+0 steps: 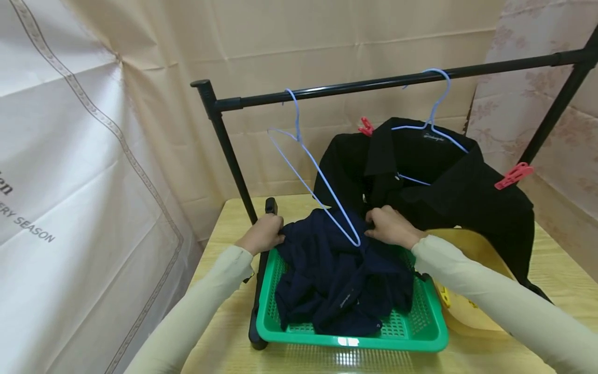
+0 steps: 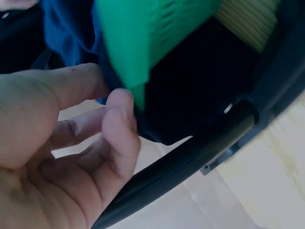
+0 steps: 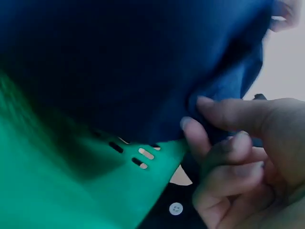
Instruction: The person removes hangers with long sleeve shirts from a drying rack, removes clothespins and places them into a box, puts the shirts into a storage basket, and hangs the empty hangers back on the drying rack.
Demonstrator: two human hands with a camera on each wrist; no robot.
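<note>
A crumpled navy shirt (image 1: pixel 327 280) with a small light logo lies in a green plastic basket (image 1: pixel 350 342), its far edge lifted between both hands. My left hand (image 1: pixel 262 235) pinches that edge at the left, by the rack's post; in the left wrist view the thumb and index finger of the left hand (image 2: pixel 71 143) meet at dark cloth. My right hand (image 1: pixel 391 226) holds the edge at the right, and in the right wrist view the shirt (image 3: pixel 143 71) is nipped between thumb and fingers. A bare blue hanger (image 1: pixel 322 171) dangles from the rail, its lower end overlapping the shirt.
A black rack rail (image 1: pixel 355 88) spans the table (image 1: pixel 215 291). A black shirt (image 1: pixel 495 223) hangs at right on another blue hanger (image 1: pixel 434 104), with red clothespins (image 1: pixel 514 175) at its shoulders. A yellow basin (image 1: pixel 472 317) holding yellow clips stands beside the green basket.
</note>
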